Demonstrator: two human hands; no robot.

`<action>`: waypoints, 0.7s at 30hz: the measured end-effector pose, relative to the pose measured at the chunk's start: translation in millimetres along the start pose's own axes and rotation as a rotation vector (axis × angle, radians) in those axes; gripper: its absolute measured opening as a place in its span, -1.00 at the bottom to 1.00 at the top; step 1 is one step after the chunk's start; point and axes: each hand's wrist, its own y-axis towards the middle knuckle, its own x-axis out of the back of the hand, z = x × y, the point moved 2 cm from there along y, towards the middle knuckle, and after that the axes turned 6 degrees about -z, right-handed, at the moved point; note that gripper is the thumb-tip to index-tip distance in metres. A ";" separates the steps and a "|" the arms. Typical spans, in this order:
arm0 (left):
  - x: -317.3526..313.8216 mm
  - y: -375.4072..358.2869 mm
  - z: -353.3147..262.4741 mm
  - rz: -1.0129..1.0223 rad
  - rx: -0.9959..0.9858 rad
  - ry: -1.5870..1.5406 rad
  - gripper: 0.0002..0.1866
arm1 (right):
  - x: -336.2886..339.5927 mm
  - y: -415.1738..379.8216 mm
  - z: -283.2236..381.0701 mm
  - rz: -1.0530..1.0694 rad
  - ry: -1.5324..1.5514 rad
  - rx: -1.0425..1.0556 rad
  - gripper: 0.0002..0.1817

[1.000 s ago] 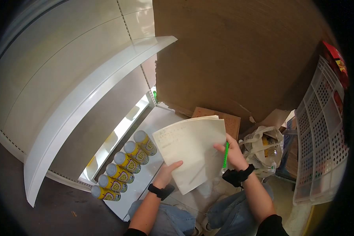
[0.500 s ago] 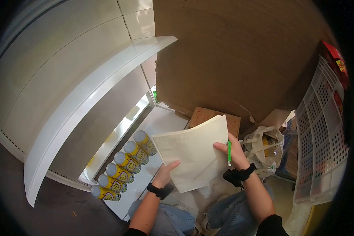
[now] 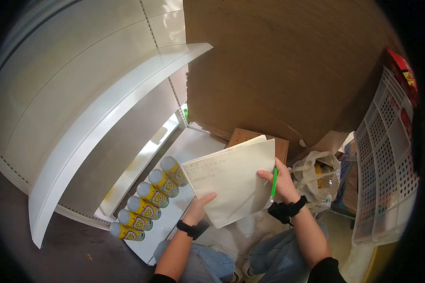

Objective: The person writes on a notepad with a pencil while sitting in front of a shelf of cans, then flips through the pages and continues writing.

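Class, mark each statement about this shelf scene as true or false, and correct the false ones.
1. The right hand holds a green pen against the cream-coloured paper sheets. True.
2. Six yellow cans with silver tops stand in a row on the white bottom shelf. True.
3. The left hand rests on one of the cans. False: it grips the lower edge of the paper sheets.
4. A white perforated plastic crate stands at the right. True.
5. Both wrists are bare. False: each wears a black band.
6. The sheets lie flat on the shelf. False: they are held up in both hands.
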 end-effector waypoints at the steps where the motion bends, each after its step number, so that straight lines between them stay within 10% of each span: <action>1: 0.1 0.2 0.0 0.005 -0.014 0.007 -0.48 | 0.0 0.1 -0.2 -0.001 -0.009 0.013 -0.51; 21: 0.5 0.1 -0.9 0.016 0.011 0.040 -0.47 | -1.1 -0.1 0.7 0.009 0.026 -0.025 -0.54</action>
